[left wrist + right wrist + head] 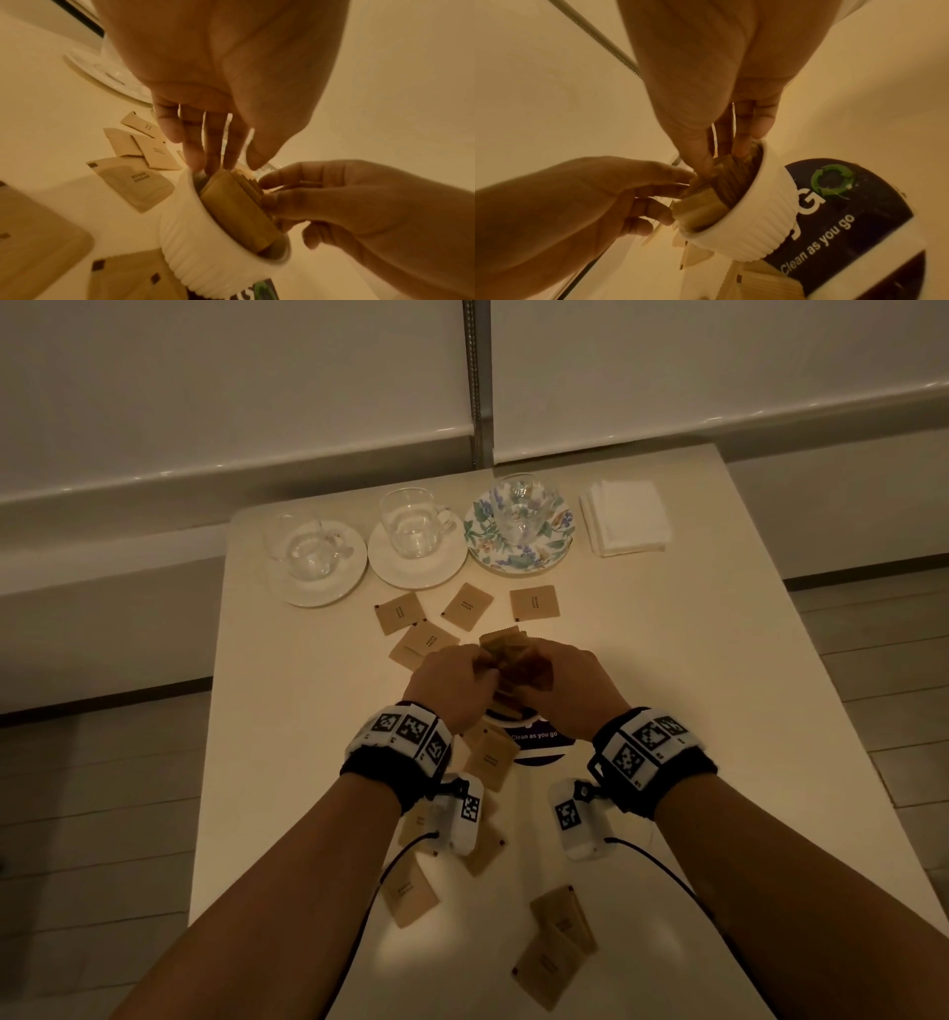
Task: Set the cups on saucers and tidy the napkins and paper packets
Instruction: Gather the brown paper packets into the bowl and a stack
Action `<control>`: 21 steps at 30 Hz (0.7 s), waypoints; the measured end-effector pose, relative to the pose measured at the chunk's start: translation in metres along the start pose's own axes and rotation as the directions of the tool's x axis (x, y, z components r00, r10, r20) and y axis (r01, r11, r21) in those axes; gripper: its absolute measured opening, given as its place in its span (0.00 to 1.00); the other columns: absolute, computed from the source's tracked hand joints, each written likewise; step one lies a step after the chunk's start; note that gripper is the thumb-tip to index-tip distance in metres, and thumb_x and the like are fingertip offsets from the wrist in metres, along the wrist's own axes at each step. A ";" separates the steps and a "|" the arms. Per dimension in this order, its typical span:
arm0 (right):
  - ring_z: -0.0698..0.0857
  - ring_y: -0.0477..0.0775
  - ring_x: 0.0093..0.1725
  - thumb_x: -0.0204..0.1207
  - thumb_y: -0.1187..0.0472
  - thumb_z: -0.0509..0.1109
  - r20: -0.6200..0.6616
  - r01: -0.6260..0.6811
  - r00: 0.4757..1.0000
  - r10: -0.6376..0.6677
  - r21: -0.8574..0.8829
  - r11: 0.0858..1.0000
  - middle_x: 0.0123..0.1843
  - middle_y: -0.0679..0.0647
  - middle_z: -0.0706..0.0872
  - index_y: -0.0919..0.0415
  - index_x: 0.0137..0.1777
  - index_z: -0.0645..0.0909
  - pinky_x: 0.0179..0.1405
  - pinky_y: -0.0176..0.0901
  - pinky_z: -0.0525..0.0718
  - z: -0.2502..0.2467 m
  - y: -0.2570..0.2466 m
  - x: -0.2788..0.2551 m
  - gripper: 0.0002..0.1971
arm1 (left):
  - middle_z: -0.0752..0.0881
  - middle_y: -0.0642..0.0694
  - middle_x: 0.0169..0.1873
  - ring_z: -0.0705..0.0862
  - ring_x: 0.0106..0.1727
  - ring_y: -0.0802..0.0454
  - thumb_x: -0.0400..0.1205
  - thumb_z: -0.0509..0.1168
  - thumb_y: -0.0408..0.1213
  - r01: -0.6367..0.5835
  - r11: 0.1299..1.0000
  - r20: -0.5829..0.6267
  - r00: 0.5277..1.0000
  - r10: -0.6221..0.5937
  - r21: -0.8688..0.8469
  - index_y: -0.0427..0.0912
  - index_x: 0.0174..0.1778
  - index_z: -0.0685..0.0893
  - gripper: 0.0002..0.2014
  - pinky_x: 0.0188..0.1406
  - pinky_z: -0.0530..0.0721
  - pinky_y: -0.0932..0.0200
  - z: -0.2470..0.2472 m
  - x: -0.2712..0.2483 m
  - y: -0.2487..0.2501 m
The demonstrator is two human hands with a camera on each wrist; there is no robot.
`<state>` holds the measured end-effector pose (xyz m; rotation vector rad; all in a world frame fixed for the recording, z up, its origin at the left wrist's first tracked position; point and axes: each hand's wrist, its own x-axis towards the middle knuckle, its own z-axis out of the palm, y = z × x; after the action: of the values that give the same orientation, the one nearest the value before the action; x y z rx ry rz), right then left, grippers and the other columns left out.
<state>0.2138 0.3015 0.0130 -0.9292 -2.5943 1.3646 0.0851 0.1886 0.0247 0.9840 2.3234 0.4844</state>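
While both hands meet over the white ribbed ramekin (195, 243), I see the left hand (452, 680) pinching the upright bundle of paper packets (236, 211) standing in it — the right hand (570, 690) pinches its serrated edge. Loose packets (534, 603) lie scattered on the table (719, 685) around.

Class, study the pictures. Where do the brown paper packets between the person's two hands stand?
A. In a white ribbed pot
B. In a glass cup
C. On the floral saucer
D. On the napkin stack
A: both wrist views show the packets standing on edge inside the white ribbed pot.
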 end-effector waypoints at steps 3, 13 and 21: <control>0.85 0.54 0.52 0.75 0.56 0.75 0.012 0.000 1.000 0.002 -0.172 0.985 0.53 0.53 0.88 0.56 0.56 0.86 0.52 0.44 0.84 0.001 0.002 0.004 0.11 | 0.82 0.52 0.42 0.78 0.51 0.46 0.81 0.59 0.59 -0.001 0.959 0.017 1.000 -0.004 0.283 0.54 0.52 0.84 0.15 0.51 0.74 0.49 0.011 -0.006 0.001; 0.83 0.47 0.45 0.74 0.58 0.76 -0.059 -0.128 0.990 0.124 -0.054 0.990 0.42 0.46 0.85 0.52 0.43 0.86 0.48 0.41 0.82 -0.008 0.018 0.001 0.01 | 0.83 0.43 0.61 0.73 0.71 0.40 0.76 0.50 0.72 0.055 0.912 0.092 0.991 -0.101 0.406 0.56 0.65 0.76 0.30 0.72 0.54 0.31 0.026 -0.004 0.000; 0.88 0.52 0.44 0.74 0.60 0.77 -0.141 -0.241 0.949 0.283 0.258 0.936 0.42 0.50 0.87 0.52 0.44 0.82 0.47 0.54 0.90 -0.004 0.030 -0.002 0.06 | 0.82 0.49 0.57 0.77 0.62 0.44 0.68 0.61 0.70 0.106 0.978 0.207 0.968 -0.143 0.179 0.61 0.67 0.73 0.33 0.66 0.61 0.38 0.025 0.004 0.000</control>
<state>0.2309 0.3160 -0.0074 -1.3245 -2.1781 1.5315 0.0983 0.1946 0.0037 0.9096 2.2344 0.1246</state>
